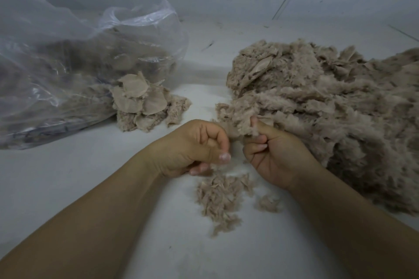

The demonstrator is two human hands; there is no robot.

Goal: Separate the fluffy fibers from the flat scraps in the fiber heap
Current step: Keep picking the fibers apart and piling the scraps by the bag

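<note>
At the surface's (68, 188) far left edge lies a clear plastic bag (56, 56), slumped on its side with its mouth turned toward the middle, and brownish fiber shows dimly through the film. Just beside the bag's mouth, touching it, sits a small pile of flat scraps (140, 99), thin rounded pieces stacked on a bit of fluff. Nearer to me, around the middle of the surface, my left hand (192, 147) has its fingers curled in, thumb tip pressed against the forefinger; whether a wisp is pinched between them I cannot tell, since the tips are blurred. Below and between my two hands lies a little mound of fluffy fibers (217, 197), with a smaller tuft (268, 204) just to its right. My right hand (272, 154) is close beside the left, not touching it, fingers curled and thumb up, pinching a clump at the near left edge of the fiber heap (328, 108). That heap fills the right side of the surface, running off the right edge, shaggy and tan, with a few flat scraps showing among the fluff near its top.
</note>
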